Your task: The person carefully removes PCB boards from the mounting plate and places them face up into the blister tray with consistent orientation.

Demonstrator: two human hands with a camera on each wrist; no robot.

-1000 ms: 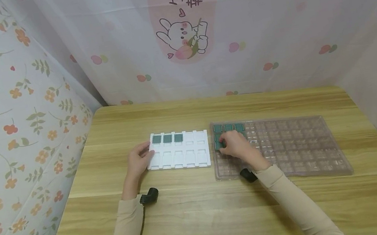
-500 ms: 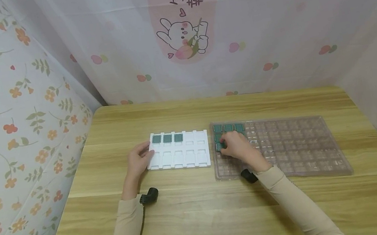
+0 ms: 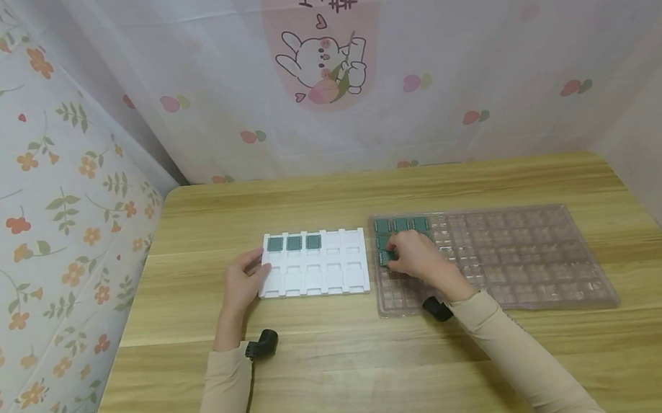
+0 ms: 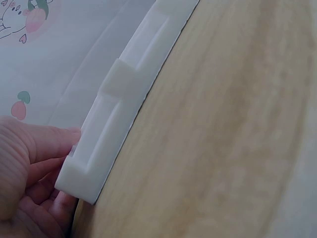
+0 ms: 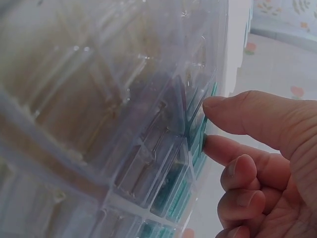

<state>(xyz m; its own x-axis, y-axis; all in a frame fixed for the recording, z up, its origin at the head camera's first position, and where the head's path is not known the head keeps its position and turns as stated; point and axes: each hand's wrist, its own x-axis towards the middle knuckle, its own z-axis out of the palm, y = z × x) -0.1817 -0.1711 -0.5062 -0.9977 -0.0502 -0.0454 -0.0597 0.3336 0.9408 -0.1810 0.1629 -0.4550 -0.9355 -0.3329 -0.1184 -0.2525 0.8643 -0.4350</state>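
Note:
In the head view, my left hand [image 3: 242,283] grips the left edge of a white plastic tray [image 3: 346,280], thumb on top and fingers below its side. Three green square circuit boards [image 3: 294,243] sit in the tray's back row, at the left. My right hand [image 3: 414,254] is over the left part of a clear plastic tray [image 3: 521,244]. Its thumb and index finger pinch a green circuit board [image 3: 384,257] at the left column; in the right wrist view the board [image 5: 198,141] shows at the fingertips. The other right fingers are curled. Part of the board is hidden by the hand.
Several more green boards [image 3: 401,224] lie in the clear tray's back left pockets, some behind the right hand. Both trays lie side by side on a wooden table [image 3: 349,393]. A printed curtain [image 3: 476,51] hangs behind it. Black wrist cameras [image 3: 262,344] stick out from both sleeves.
The board at my right fingertips has shifted very slightly in its pocket. Both hands and the two trays stay practically where they were.

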